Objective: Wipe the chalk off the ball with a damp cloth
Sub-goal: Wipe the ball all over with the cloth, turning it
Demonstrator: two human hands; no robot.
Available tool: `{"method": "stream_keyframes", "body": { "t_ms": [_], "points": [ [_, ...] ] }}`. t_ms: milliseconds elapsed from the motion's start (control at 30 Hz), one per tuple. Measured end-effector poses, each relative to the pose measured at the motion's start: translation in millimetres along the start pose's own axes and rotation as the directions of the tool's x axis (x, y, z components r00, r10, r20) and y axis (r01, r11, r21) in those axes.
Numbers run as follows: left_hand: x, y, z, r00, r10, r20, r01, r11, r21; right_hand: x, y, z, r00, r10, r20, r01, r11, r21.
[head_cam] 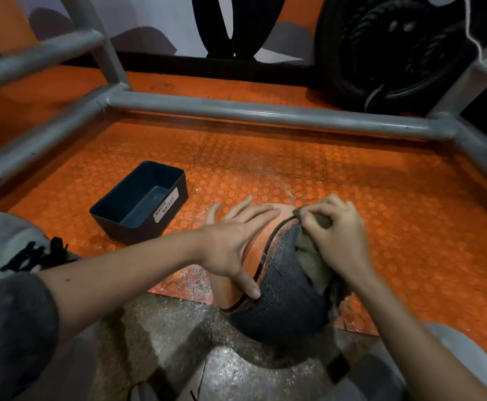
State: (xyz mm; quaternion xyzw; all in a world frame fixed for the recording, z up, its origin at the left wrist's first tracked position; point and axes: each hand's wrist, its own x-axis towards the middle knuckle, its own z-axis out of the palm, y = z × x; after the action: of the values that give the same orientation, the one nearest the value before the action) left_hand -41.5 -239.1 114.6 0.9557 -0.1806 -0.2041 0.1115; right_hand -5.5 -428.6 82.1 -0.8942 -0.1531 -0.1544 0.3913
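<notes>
Wiping looks underway. Round orange-and-dark-grey pebbled rubber ball (282,299) is sitting on the floor right in front of the person, straddling the near edge of the orange studded rubber mat (265,163) and the grey speckled floor.

Left hand (236,241) is lying flat on the orange panel, fingers straight and spread, thumb running along the black seam. It's pressing down, not gripping. My read: it's acting as a clamp so the ball isn't rolling off under the strokes.

Right hand (335,235) is curling round a bunched olive-brown cloth (311,256), pinching it with thumb and fingertips and pressing it against the upper right of the ball, at the seam where grey meets orange. Bunching is probably giving a firmer pad for the pebbled grain. Dampness isn't showing.

No clear white chalk patch is showing on the visible panels; the far side and underside are hidden. Pale speckle is lying on the mat around the ball — chalk dust or water, can't tell.

Black rectangular plastic bin labelled "WASTE BASKET" (138,233) is standing open on the mat, left of the ball, near but apart — presumably parked within reach. Grey metal pipe frame (265,111) is boxing in the mat beyond.

Risk: ball slipping round under the flat palm.
</notes>
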Motion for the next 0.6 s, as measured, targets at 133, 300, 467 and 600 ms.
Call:
{"method": "stream_keyframes", "body": {
  "t_ms": [133,300,467,600],
  "points": [
    [-4,-6,2,0.998,0.054,0.011,-0.054,0.998,0.024,-38,-24,6,0.943,-0.332,0.036,0.334,0.933,-0.132],
    [-11,-20,1,0.995,0.097,0.019,-0.098,0.991,0.090,4,14,-1,0.987,0.153,0.045,-0.159,0.945,0.285],
    [-22,-41,-9,0.998,-0.036,-0.060,0.048,0.975,0.217,-18,16,13,0.935,0.337,-0.108,-0.278,0.888,0.365],
    [-26,-43,-13,0.977,-0.189,-0.094,0.188,0.982,-0.028,-53,5,24,0.915,0.258,-0.309,-0.175,0.947,0.271]
  ]
}}
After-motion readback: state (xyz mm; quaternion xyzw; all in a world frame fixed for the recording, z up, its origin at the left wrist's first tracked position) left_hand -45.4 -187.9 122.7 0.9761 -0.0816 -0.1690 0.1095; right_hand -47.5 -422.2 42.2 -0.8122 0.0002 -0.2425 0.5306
